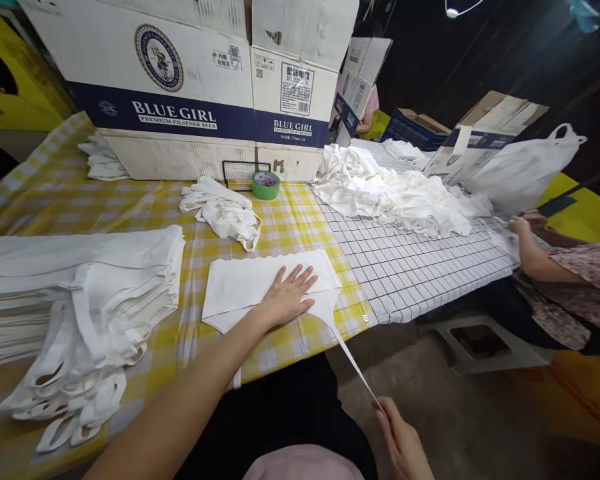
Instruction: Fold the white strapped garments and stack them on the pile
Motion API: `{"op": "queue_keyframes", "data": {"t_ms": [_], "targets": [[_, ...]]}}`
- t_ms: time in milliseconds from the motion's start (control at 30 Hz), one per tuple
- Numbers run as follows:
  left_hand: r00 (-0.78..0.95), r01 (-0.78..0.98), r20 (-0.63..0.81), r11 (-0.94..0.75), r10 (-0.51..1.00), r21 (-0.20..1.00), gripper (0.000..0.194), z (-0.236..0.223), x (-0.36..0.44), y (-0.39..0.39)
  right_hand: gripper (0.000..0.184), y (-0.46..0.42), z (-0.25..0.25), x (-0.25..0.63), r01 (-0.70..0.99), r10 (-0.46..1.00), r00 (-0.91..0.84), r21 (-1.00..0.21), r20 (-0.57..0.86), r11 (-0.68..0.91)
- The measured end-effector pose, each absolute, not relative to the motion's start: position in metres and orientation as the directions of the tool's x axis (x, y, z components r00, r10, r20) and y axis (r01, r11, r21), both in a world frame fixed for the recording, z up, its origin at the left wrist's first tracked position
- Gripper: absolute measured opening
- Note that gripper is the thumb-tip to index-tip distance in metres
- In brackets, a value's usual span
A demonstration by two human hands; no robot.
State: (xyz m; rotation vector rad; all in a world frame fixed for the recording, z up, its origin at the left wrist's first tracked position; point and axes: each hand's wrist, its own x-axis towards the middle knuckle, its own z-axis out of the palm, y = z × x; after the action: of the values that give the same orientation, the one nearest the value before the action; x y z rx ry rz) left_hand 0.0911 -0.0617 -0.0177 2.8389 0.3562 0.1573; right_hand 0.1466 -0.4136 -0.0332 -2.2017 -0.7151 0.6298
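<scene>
A white strapped garment (240, 283), perhaps a camisole or bra top, lies flat near the front edge of the yellow checked cloth. My left hand (287, 297) rests on it with fingers spread, pressing the fabric down. Beyond the table edge, my right hand (397, 430) pinches the end of one white strap (353, 360) and holds it taut toward me. The other strap hangs over the edge below my left forearm. To the left is a thick stack of similar white garments (80, 260), their straps dangling in loops. A small crumpled bunch of white garments (225, 210) lies behind.
Green tape (266, 185) sits before a large beer carton (195, 87). A heap of white garments (390, 190) covers part of the grid-patterned cloth (380, 267) at right. A co-worker's arm (540, 257) handles white fabric there, by a plastic stool (495, 347).
</scene>
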Motion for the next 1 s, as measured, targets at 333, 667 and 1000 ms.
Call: {"op": "queue_keyframes", "data": {"t_ms": [333, 667, 1000], "targets": [[0.961, 0.223, 0.093, -0.931, 0.260, 0.290, 0.055, -0.020, 0.091, -0.061, 0.029, -0.456, 0.013, 0.204, 0.578, 0.691, 0.721, -0.505, -0.052, -0.641], [0.958, 0.218, 0.114, -0.928, 0.262, 0.303, 0.055, -0.023, 0.088, -0.061, 0.026, -0.467, 0.067, 0.256, 0.482, 0.651, 0.737, -0.536, -0.179, -0.693], [0.976, 0.030, 0.110, -0.618, 0.187, 0.786, 0.060, 0.029, 0.074, -0.109, 0.020, -0.337, 0.119, 0.224, 0.657, 0.880, 0.440, -0.604, -0.179, -0.452]]}}
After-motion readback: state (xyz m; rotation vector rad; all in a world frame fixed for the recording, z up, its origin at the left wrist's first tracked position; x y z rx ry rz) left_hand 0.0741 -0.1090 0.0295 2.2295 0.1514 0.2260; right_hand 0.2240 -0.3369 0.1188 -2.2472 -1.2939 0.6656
